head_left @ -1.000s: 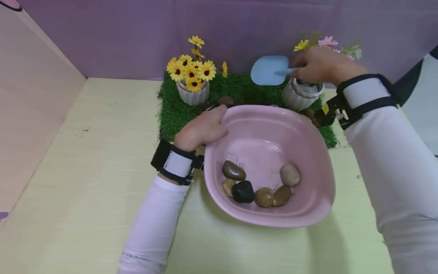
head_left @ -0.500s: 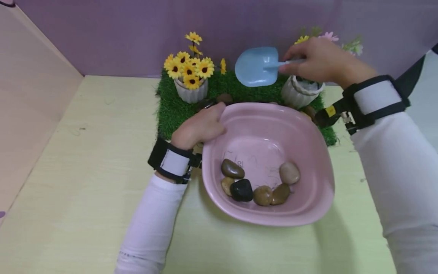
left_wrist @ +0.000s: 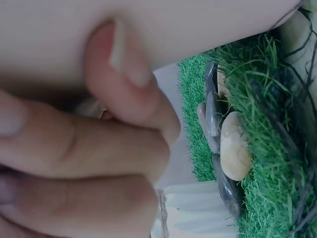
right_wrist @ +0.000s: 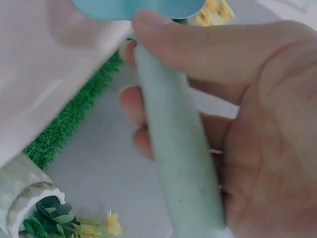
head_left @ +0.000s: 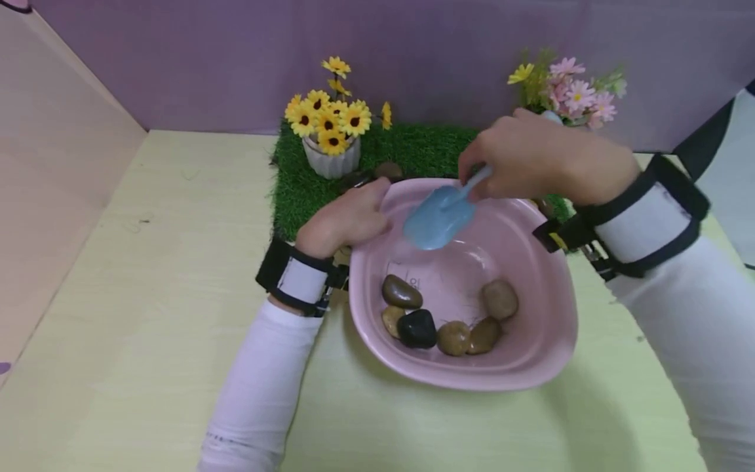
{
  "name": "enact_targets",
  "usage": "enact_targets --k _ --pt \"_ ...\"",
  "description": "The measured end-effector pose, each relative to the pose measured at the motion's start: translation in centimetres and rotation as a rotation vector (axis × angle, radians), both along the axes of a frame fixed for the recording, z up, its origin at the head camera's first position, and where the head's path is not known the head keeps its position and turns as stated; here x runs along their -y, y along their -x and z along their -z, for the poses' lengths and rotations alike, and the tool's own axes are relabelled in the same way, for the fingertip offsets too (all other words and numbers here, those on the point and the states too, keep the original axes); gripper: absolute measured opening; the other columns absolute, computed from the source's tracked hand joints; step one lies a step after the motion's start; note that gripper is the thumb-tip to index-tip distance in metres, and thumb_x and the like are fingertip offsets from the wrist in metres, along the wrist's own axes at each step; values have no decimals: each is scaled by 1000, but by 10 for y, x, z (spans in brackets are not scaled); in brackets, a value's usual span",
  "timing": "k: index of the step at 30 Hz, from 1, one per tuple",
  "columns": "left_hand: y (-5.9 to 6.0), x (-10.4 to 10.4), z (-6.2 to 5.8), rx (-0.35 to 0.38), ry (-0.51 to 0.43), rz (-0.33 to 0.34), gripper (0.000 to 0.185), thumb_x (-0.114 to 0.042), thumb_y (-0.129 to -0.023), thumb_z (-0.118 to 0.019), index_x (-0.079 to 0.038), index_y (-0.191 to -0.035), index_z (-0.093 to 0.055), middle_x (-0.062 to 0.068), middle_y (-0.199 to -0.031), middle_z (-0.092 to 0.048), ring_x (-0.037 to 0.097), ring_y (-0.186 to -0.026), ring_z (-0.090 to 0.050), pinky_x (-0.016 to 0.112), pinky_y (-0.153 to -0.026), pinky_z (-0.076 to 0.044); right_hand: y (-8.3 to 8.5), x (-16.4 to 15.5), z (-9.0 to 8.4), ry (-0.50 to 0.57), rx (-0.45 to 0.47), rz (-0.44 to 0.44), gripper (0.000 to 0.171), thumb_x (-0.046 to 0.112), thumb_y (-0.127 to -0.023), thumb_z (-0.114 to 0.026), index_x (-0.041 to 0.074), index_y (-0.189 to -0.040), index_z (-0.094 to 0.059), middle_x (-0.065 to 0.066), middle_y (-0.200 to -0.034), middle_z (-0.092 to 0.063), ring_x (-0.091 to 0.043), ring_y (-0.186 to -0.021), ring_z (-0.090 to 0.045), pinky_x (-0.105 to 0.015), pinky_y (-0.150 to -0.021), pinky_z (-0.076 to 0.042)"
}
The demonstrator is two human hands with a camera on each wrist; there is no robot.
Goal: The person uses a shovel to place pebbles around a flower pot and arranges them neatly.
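Sitting on the table (head_left: 147,295), the pink bowl (head_left: 548,328) is held at its rim by the left hand (head_left: 345,219), while the right hand (head_left: 531,160), its grip curled round the blue shovel (head_left: 439,219), has just swung it down from the flower pot into the bowl above the stones (head_left: 448,314), likely ready to scoop.

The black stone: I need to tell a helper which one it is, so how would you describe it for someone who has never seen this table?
Find the pink basin on the pale yellow table, held at its rim by the left hand. A cluster of stones lies at its near side. The black stone sits left of middle, the only black one among brown and tan neighbours.
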State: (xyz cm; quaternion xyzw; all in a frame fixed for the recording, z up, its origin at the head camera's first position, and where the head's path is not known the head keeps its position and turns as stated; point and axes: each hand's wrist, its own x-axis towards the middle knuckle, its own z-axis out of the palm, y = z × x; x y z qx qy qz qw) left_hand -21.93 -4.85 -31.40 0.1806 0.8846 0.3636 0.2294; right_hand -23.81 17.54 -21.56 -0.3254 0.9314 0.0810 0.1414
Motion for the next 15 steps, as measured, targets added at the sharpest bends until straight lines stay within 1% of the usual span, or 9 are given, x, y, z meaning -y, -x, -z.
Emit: enact_targets --k 3,5,9,12,15 --pt "0 1 0 10 -19 1 27 -4 -97 -45 -7 -123 -44 16 -112 -60 24 -75 -72 31 -61 -61 -8 10 6 -8 -19 -75 22 29 -88 -72 24 -109 -74 -4 -108 -74 -30 -99 -64 -56 -90 -41" --pt "0 1 0 14 -29 6 26 -4 -97 -44 -7 -123 -43 16 -111 -61 23 -73 -73 31 -60 -60 -15 15 10 -10 -45 -111 21 27 -88 -73 23 -109 -74 -4 -107 -74 -31 -100 -62 -53 -89 -43" --pt "1 0 0 20 -12 13 26 -5 -97 -43 -9 -122 -43 14 -107 -61 22 -71 -72 31 -59 -60 -25 23 20 -35 -104 -171 18 21 -87 -74 20 -105 -74 -4 -102 -72 -31 -98 -59 -46 -83 -43" --pt "1 0 -1 22 12 16 28 -7 -98 -44 -9 -126 -42 14 -108 -60 22 -72 -71 31 -59 -59 -29 27 28 -54 -141 -211 17 19 -85 -76 19 -102 -74 -5 -98 -70 -30 -94 -58 -43 -80 -43" --pt "1 1 -1 22 23 17 31 -8 -99 -45 -9 -129 -41 14 -111 -60 22 -74 -71 31 -59 -59 -32 33 34 -61 -154 -231 18 19 -84 -76 17 -102 -75 -5 -98 -70 -29 -95 -58 -42 -82 -44"
